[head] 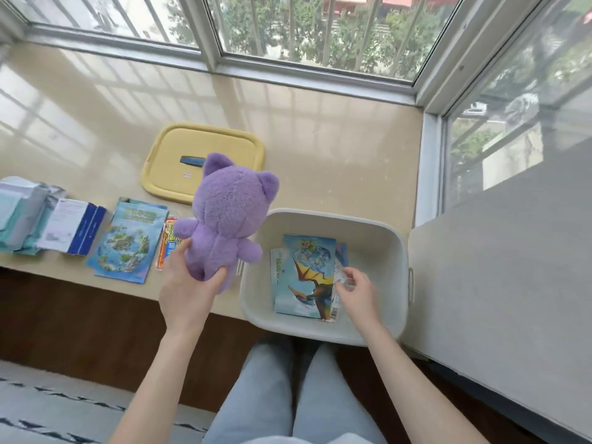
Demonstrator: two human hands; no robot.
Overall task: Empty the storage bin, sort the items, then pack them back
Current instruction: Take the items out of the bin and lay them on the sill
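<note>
Emptying, probably — left hand point(184, 285) fingers wrap the purple plush point(229, 216). Right hand point(357, 290) fingers seem to pinch a booklet point(304, 283) beneath them (in the bin point(395, 251)); lift it next.

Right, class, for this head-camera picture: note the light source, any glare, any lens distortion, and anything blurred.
Head view: daylight enters through the windows; the glossy ledge mirrors the window bars as glare; the wide-angle lens bows the window frames; the right hand over the bin looks slightly soft, while the purple plush in the left hand is sharper.
</note>
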